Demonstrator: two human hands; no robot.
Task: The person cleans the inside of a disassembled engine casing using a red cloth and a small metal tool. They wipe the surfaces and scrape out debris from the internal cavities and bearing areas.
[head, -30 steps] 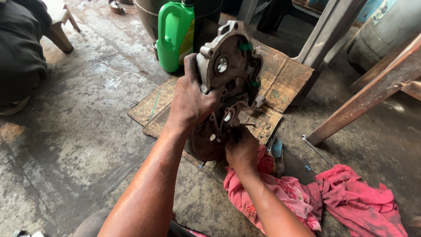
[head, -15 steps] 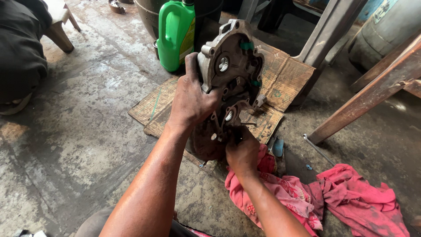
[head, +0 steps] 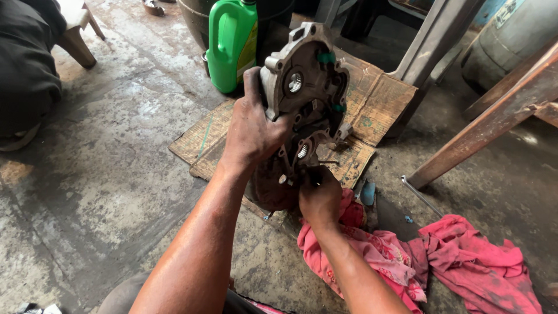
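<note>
A greasy grey metal engine casing point(head: 308, 87) with round bearing holes and green plugs stands upright over a flattened cardboard sheet point(head: 372, 93). My left hand point(head: 251, 131) grips its left edge, thumb up along the rim. Lower down, my right hand point(head: 318, 195) is closed against the casing's bottom part, fingers curled at a small fitting there; whatever it pinches is hidden by the fingers.
A green plastic jug point(head: 232, 43) stands behind the casing next to a dark bucket. A pink rag point(head: 442, 261) lies on the concrete floor at the right. A slanted wooden beam point(head: 488, 116), a metal rod point(head: 421, 195) and a grey cylinder point(head: 505, 40) are to the right. A small stool point(head: 75, 29) is far left.
Both hands and the casing stay almost in place; the casing has shifted only slightly.
</note>
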